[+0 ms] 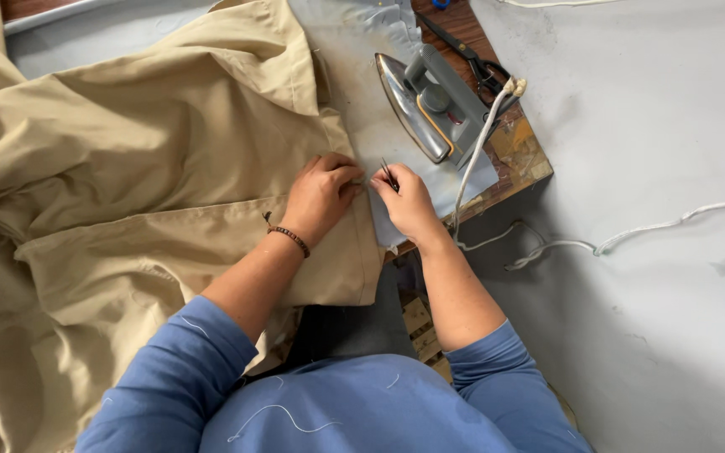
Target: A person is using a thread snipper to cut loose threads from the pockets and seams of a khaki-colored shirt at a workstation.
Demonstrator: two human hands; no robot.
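Observation:
A large tan garment [144,168] lies spread over the table and hangs off its front edge. My left hand [322,195] presses down on the garment's right edge with fingers curled; a beaded bracelet sits on that wrist. My right hand [406,201] is just beside it, pinching a small thin dark tool [387,173] that points at the cloth edge between both hands. The fingertips of the two hands nearly touch.
A grey iron [431,105] rests on its side on a pale grey cloth [362,50] at the table's right end, its white cord [547,245] trailing over the floor. Black scissors [473,59] lie behind the iron. The table edge [513,180] is close to my right hand.

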